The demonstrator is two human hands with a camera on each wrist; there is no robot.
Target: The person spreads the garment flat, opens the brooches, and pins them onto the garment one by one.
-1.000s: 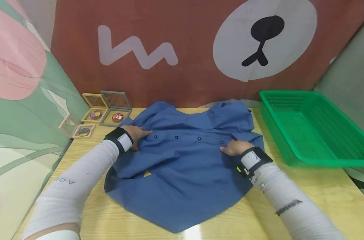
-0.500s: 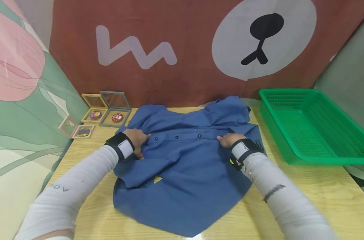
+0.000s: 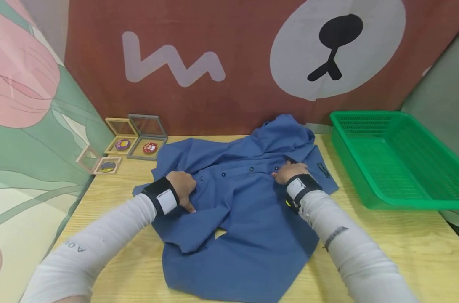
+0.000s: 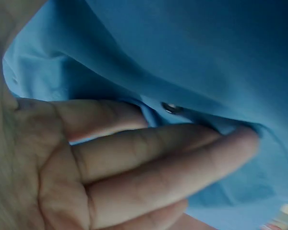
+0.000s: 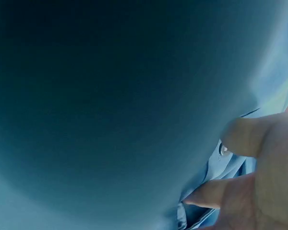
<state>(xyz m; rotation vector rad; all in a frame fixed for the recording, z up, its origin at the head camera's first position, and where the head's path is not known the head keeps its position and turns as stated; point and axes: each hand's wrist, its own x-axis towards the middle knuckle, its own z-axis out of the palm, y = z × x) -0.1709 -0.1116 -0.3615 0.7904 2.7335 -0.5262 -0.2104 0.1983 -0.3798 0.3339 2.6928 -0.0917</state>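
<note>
A blue button-up shirt (image 3: pixel 259 235) lies rumpled across the table, its row of buttons running sideways through the middle. My left hand (image 3: pixel 181 189) is on the shirt by the left end of that row, thumb spread toward me. In the left wrist view the fingers (image 4: pixel 158 187) stretch out fairly straight against the cloth, near a button (image 4: pixel 171 108). At the row's right end my right hand (image 3: pixel 291 172) pinches the fabric. The right wrist view has thumb and finger (image 5: pixel 206 195) at the cloth beside a button (image 5: pixel 223 149); loose fabric covers much of that view.
To the right stands a green plastic basket (image 3: pixel 369 185). Several small open display frames, a grey one (image 3: pixel 147 158) among them, sit at the back left. Behind the wooden table (image 3: pixel 365 248) hangs a brown cloth backdrop (image 3: pixel 244 105).
The left hand has shifted right and toward the person, drawing the shirt's left side along. My right hand has moved slightly left and away. The lower hem has slid right and nearer.
</note>
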